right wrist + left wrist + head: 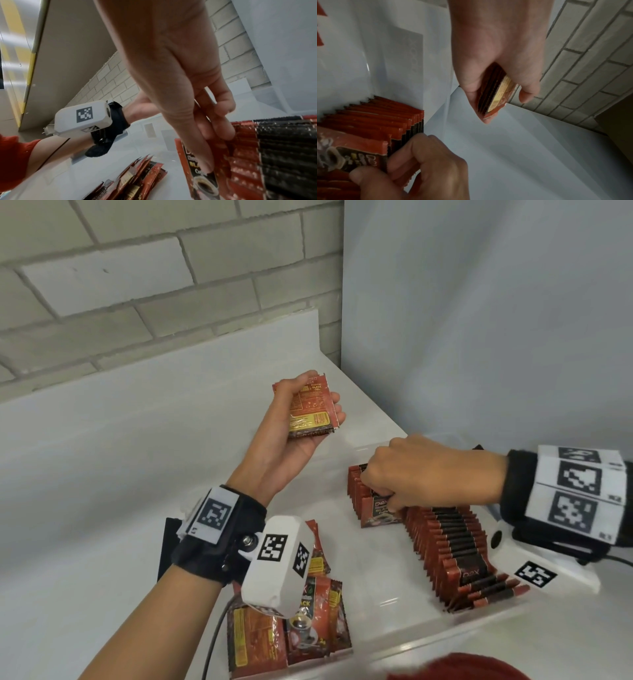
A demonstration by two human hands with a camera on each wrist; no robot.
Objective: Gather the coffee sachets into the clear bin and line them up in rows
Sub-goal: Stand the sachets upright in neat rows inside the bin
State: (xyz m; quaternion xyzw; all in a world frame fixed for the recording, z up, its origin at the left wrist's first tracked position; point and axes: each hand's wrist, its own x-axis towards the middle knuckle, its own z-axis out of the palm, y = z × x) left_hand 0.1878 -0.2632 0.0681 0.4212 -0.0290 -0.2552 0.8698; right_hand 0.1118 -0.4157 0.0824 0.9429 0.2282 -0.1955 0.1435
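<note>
Right hand (pixel 411 474) is down in the clear plastic bin (pixel 394 642), thumb and fingers pinched on the top edge of 1 red-and-black foil coffee sachet (pixel 378 513) that stands upright at the gap in the long row of upright red sachets (pixel 452 546). The row runs along the right side of the bin, packed face to face; the near end leans over a bit.

Left hand (pixel 301 419) is raised above the white bench (pixel 102 474), palm up, fingers and thumb curled round a small stack of red and yellow sachets (pixel 310 409). The left wrist view shows the stack edge-on, several sachets thick, held between thumb and fingertips.

A loose pile of red sachets lying flat (pixel 294 625) sits at the near left, partly hidden by the wrist camera, so I can't tell for sure whether it's inside the bin wall or just beside it.

Handling-wise, my guess: these are light, thin foil packs, a bit slick and floppy, with powder that shifts inside. The stiff crimped top seam looks like the best place to pinch. Pushing 1 in from the flat face could probably fold it or tip its neighbours like dominoes, so steadying the row while slotting seems smart. The stack in the left hand may fan out if that grip loosens.
</note>
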